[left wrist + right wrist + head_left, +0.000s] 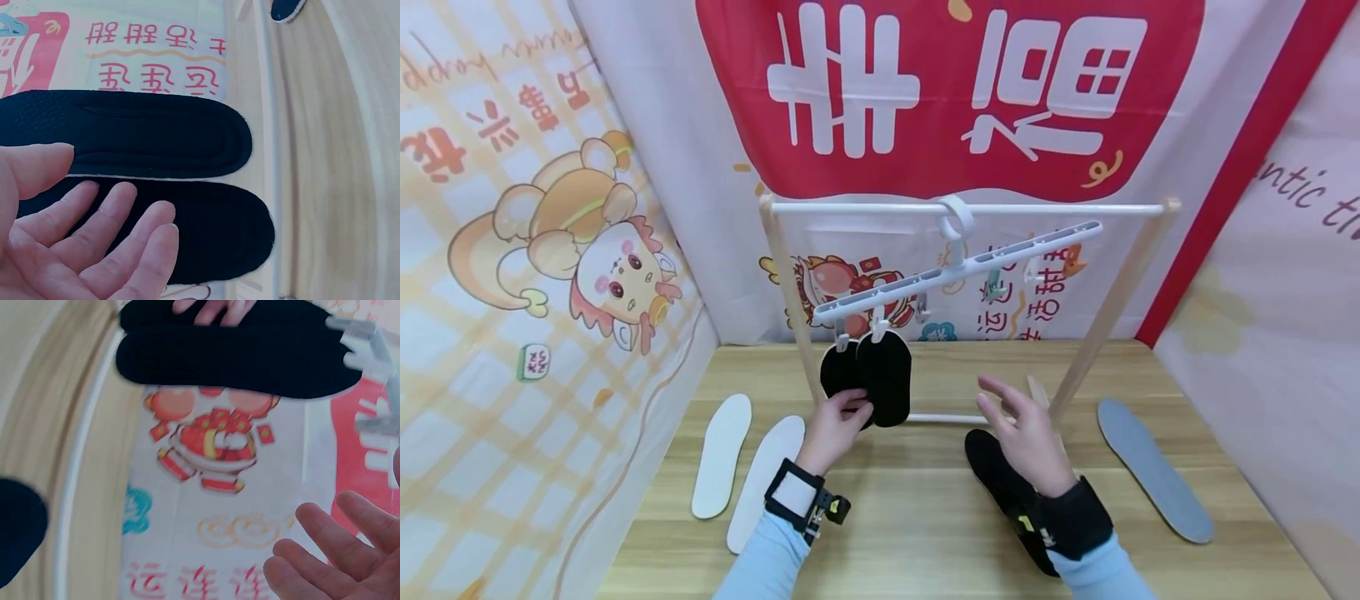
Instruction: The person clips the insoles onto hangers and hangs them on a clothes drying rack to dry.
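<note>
Two black insoles (886, 379) hang side by side from clips on the left end of a white clip hanger (887, 293), which slopes down to the left. My left hand (838, 421) is at the lower part of the left one; in the left wrist view its loosely extended fingers (125, 234) lie across that black insole (222, 231), holding nothing in a pinch. In the air right of the insoles, my right hand (1026, 437) is spread with nothing in it. Below it another black insole (988, 458) lies on the table, partly covered by the wrist.
A wooden rack with a white top rail (865, 209) carries the hanger by its hook. Two white insoles (722, 454) lie on the table (910, 533) at the left, a grey insole (1153, 471) at the right. Printed cloth surrounds the table.
</note>
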{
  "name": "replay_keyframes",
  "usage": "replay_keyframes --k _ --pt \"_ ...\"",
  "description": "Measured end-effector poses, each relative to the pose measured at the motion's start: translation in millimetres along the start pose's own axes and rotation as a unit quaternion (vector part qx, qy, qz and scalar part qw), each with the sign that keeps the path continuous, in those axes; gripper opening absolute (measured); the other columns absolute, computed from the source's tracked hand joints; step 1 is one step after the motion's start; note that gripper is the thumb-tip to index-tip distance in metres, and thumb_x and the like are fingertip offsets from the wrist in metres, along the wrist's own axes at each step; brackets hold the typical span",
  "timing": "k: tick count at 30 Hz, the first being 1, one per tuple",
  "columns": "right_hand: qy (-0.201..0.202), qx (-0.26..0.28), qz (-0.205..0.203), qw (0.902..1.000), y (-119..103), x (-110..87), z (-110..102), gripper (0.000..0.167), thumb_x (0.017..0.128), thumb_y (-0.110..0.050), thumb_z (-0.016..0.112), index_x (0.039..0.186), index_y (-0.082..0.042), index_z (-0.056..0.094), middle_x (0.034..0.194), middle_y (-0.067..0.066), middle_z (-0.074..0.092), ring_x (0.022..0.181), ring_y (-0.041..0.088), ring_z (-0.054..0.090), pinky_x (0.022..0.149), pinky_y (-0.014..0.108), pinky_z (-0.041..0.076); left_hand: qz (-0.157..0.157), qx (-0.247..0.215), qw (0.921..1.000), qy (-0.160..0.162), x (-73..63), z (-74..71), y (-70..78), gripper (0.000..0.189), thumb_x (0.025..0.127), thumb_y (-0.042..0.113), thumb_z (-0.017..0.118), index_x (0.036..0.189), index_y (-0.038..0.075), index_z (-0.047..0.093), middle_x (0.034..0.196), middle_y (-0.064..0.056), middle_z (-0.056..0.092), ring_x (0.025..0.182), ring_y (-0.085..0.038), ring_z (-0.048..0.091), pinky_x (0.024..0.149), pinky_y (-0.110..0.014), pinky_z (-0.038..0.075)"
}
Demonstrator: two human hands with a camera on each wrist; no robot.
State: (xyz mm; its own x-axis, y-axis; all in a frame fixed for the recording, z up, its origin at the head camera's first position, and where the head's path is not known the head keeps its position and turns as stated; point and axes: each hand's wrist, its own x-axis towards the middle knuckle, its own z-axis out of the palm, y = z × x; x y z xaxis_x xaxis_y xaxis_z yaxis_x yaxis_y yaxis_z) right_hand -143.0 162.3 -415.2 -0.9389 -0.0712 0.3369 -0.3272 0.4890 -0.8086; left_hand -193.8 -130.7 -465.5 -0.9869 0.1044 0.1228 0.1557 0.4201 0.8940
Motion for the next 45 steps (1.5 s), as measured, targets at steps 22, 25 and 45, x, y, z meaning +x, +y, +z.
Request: replay_keyframes --k 22,25,45 --pt "0.006 -0.094 0.077 0.9926 73 -50.3 -32 0.038 0.104 -0.025 0.055 0.127 0.004 0.061 0.130 0.024 0.060 0.120 0.041 0.056 0.093 0.057 0.048 -0.037 0.036 0.9982 0.029 -55.1 -25.0 -26.5 0.029 0.097 0.017 0.067 0.123 0.006 0.067 0.116 -0.009 0.069 0.099 -0.019 0.066 0.082 -0.034 0.055" --pt "0.005 -0.103 0.079 0.9916 78 -54.3 -32 0.035 0.102 -0.022 0.058 0.126 0.004 0.063 0.127 0.025 0.062 0.117 0.041 0.058 0.091 0.057 0.050 -0.043 0.041 0.9977 0.033 -61.3 -29.4 -28.3 0.030 0.097 0.018 0.067 0.124 0.006 0.067 0.116 -0.009 0.069 0.099 -0.019 0.066 0.082 -0.033 0.055" --pt "-0.075 -0.173 0.165 0.9680 104 -72.7 -16 0.035 0.096 -0.022 0.066 0.124 -0.001 0.065 0.115 0.020 0.067 0.103 0.038 0.064 0.086 0.053 0.051 -0.084 0.051 0.9942 0.043 -91.1 -41.3 -45.9 0.024 0.096 0.019 0.067 0.116 0.006 0.071 0.098 -0.004 0.074 0.085 -0.013 0.066 0.075 -0.029 0.054"
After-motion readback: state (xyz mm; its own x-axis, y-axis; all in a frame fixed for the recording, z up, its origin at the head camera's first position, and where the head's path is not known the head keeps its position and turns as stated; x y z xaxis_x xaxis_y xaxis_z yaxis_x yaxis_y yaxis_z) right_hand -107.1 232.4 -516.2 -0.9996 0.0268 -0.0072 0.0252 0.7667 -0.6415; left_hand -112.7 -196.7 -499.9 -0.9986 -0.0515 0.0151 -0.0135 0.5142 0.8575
